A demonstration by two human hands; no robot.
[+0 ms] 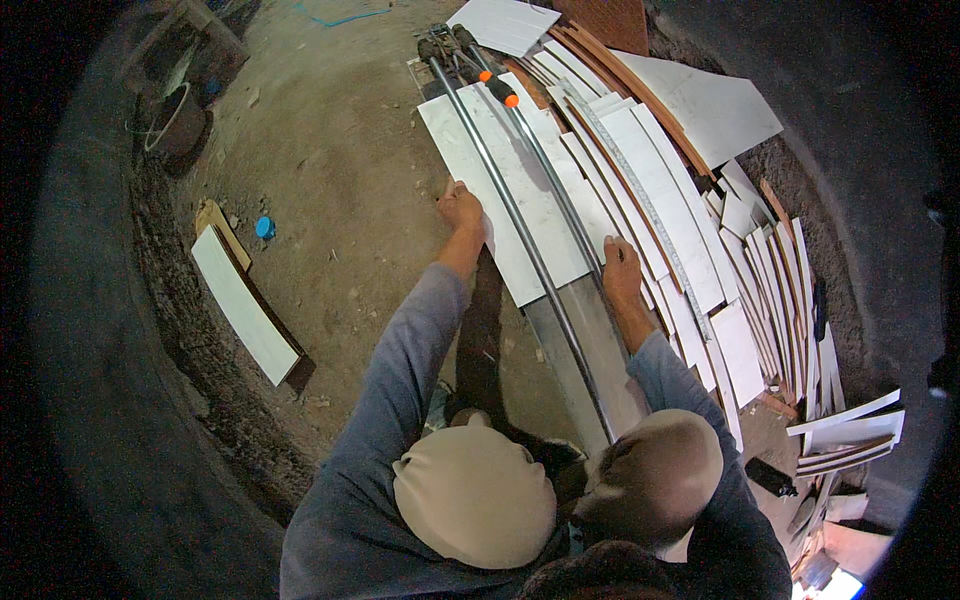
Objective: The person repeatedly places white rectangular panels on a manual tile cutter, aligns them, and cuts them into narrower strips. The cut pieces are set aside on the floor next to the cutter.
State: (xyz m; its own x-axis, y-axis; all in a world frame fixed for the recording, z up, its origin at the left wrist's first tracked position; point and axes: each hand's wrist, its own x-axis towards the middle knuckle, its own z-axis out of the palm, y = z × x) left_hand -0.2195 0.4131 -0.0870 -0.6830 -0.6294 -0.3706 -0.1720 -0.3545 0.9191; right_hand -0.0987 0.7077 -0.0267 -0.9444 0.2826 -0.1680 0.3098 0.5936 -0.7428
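Observation:
A tile cutter with two metal rails [545,270] and an orange-knobbed handle [498,88] lies lengthwise before me, its grey bed [600,350] showing at the near end. A white marbled tile [465,140] lies under the rails. My left hand [460,210] grips this tile's left edge with bent fingers. My right hand [622,270] is curled at the right side, beside the right rail and tile edge; what its fingers hold, if anything, is hard to make out. My knees [472,495] are bent at the near end of the cutter.
Stacked white and brown tile strips [680,240] fill the right, a long ruler [655,220] among them. A white strip [245,300], a blue round object [265,228] and a bucket [172,125] are on the dirt floor [320,160] at left. A dark tool [765,478] lies lower right.

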